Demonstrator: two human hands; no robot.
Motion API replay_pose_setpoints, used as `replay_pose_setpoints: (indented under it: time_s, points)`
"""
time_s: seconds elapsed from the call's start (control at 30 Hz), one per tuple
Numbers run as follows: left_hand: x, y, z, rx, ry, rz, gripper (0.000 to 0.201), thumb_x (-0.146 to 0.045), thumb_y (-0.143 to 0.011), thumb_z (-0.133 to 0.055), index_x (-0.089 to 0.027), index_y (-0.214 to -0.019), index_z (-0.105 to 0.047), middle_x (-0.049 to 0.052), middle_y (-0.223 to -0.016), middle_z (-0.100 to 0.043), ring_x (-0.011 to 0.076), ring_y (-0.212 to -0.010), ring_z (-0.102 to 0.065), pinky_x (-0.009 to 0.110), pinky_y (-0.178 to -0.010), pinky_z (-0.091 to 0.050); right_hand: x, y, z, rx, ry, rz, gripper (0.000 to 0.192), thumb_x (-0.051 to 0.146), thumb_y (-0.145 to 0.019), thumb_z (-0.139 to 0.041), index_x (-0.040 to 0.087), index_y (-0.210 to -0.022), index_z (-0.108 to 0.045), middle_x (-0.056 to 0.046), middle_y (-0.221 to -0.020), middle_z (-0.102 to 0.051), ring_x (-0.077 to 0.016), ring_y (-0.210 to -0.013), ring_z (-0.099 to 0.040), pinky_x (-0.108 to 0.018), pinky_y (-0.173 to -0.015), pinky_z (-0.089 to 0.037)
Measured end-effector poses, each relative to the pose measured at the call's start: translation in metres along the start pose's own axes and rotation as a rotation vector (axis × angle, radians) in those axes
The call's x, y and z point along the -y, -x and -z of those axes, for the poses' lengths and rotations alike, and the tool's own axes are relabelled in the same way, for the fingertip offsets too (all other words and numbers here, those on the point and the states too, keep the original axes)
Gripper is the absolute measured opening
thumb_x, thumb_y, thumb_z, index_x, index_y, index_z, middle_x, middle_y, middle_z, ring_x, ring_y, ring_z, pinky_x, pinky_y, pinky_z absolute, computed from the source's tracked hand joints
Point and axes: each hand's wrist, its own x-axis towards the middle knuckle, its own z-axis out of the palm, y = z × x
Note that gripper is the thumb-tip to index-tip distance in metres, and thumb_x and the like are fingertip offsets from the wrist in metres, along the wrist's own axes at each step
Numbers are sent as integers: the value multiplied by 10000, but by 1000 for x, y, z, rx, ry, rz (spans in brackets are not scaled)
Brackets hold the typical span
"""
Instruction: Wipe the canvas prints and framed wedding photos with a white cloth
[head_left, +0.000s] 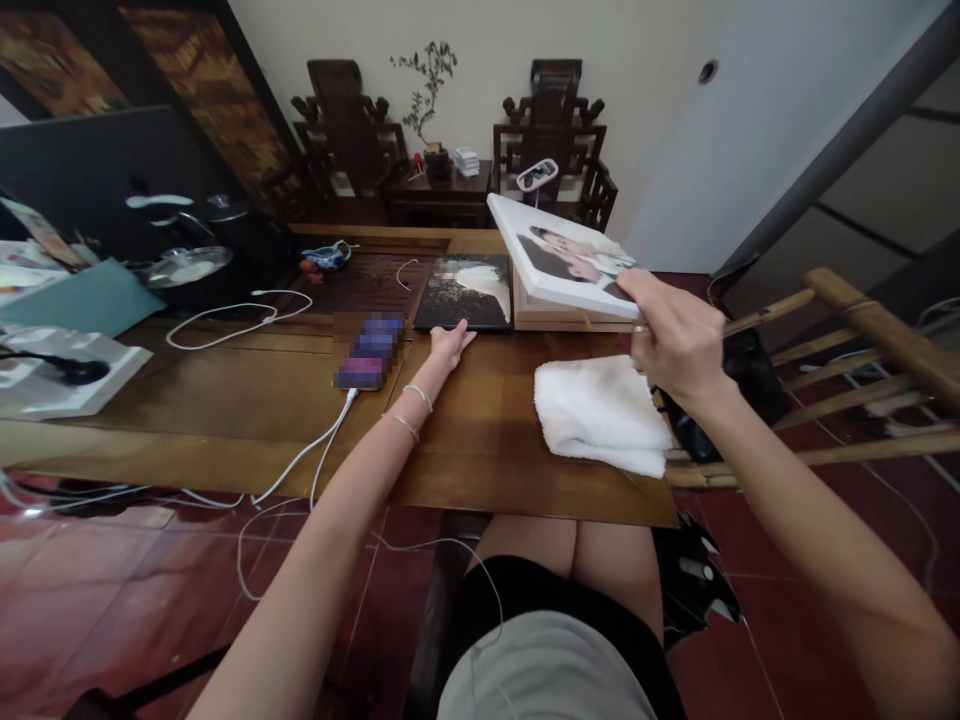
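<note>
My right hand [675,335] grips the near corner of a white photo canvas [559,250], holding it tilted above a wooden box or frame [555,315] on the table. My left hand [450,345] reaches forward, fingers apart, touching the near edge of a dark photo print [465,290] that lies flat on the wooden table [225,400]. A folded white cloth [600,415] rests on the table just below my right hand. Two bracelets circle my left wrist.
A phone [369,352] with a white charging cable [315,450] lies left of my left hand. Further left are more cables, papers, a teal sheet [82,298] and pans. Dark carved chairs [551,130] and a small plant [431,100] stand behind. A bamboo chair [862,370] is on the right.
</note>
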Motion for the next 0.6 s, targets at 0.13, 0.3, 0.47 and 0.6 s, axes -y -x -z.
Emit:
replay_pose_setpoints:
  time_s: [0.13, 0.3, 0.47, 0.6]
  points:
    - [-6, -5, 2, 15, -44, 6, 263, 30, -802, -658, -146, -856, -471, 20, -823, -569, 177, -890, -706, 326, -793, -610, 4, -26, -46, 108, -32, -41, 512, 17, -851, -346, 168, -1288, -567, -93, -1245, -654, -228, -1161, -602, -393, -949, -515]
    - [-2, -9, 5, 30, -63, -35, 252, 27, -802, -663, -107, -941, -500, 61, -818, -621, 195, -824, -726, 300, -727, -624, 17, -66, -115, 288, -50, 19, 408, 52, -900, -347, 103, -1242, -565, -157, -1215, -648, -255, -1086, -602, -383, -853, -482]
    - [7, -12, 7, -14, -25, -121, 412, 1, -857, -618, -175, -1173, -421, 51, -972, -650, 113, -777, -721, 243, -733, -613, 42, -90, -163, 490, -3, 31, 456, 14, -889, -312, 94, -1300, -493, -176, -1211, -626, -280, -1070, -561, -373, -809, -425]
    - [8, -11, 7, -2, -14, -132, 438, -15, -901, -556, -194, -1258, -377, 73, -1021, -650, 120, -768, -729, 271, -748, -611, 58, -89, -188, 579, 21, 29, 455, 46, -924, -252, 72, -1323, -469, -219, -1213, -599, -314, -1093, -529, -416, -821, -416]
